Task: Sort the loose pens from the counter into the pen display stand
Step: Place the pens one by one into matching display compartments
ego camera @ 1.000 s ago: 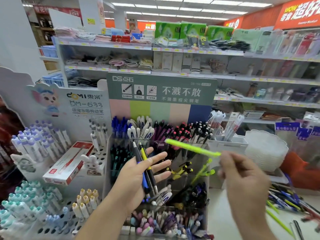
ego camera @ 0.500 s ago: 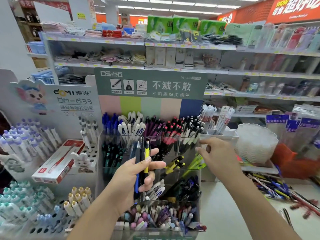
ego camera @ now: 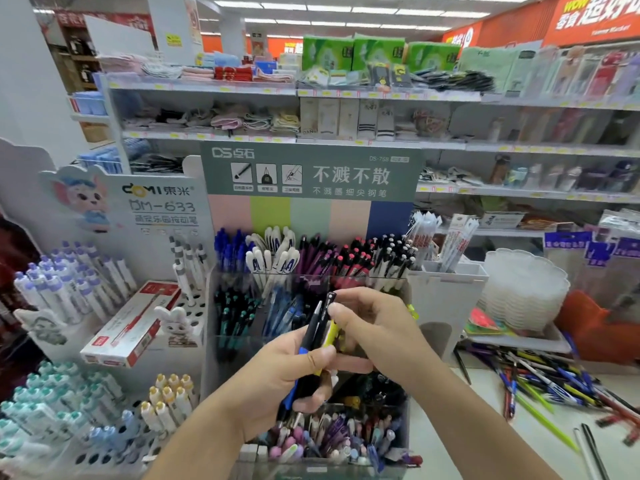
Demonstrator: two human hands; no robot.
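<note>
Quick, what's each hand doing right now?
Left hand: grips a bundle of pens.
Right hand: pinches the top of one pen in that bundle.

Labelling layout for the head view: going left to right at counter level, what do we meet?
Purple-capped pens → red-and-white box → clear pen display stand → left hand holding a bunch of pens → right hand → white holder → loose pens on the counter.
</note>
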